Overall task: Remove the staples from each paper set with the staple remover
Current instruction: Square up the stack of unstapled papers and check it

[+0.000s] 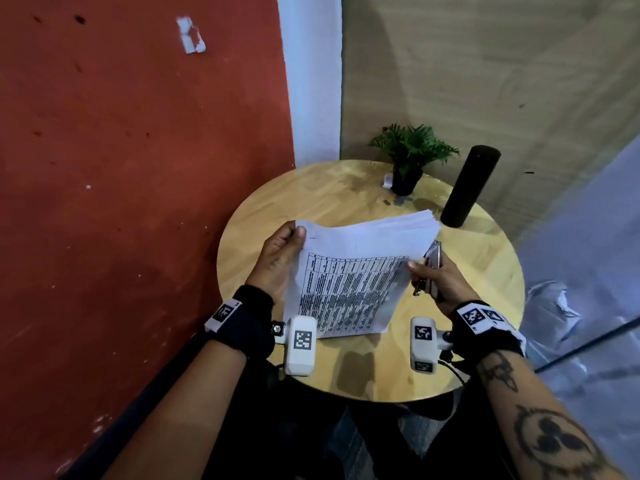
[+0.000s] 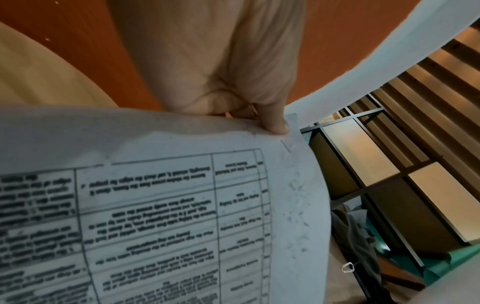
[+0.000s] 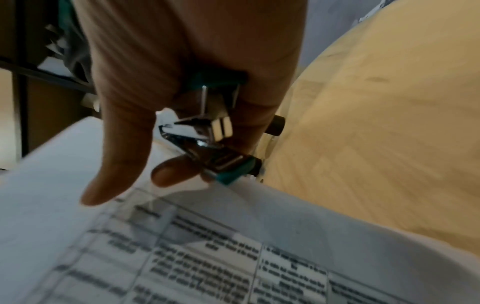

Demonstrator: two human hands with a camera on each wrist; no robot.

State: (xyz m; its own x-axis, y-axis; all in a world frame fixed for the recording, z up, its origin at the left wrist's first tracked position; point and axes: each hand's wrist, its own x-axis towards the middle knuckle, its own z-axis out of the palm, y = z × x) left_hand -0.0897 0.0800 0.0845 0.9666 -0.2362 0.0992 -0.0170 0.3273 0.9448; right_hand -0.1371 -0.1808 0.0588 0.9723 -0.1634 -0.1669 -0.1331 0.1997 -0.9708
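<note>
A paper set (image 1: 349,282) printed with a table is held tilted above the round wooden table (image 1: 263,216). My left hand (image 1: 277,261) pinches its far left corner, thumb on top (image 2: 275,125), and old staple holes (image 2: 298,216) run down that edge. More white sheets (image 1: 398,226) lie under it. My right hand (image 1: 436,278) grips a metal staple remover (image 3: 207,133) with teal handles in its palm, and its thumb (image 3: 114,181) touches the right edge of the paper (image 3: 233,257). I see no staple.
A small potted plant (image 1: 410,157) and a tall black cylinder (image 1: 471,185) stand at the back of the table. A small dark scrap (image 1: 386,201) lies near the pot. A red wall (image 1: 138,168) is close on the left.
</note>
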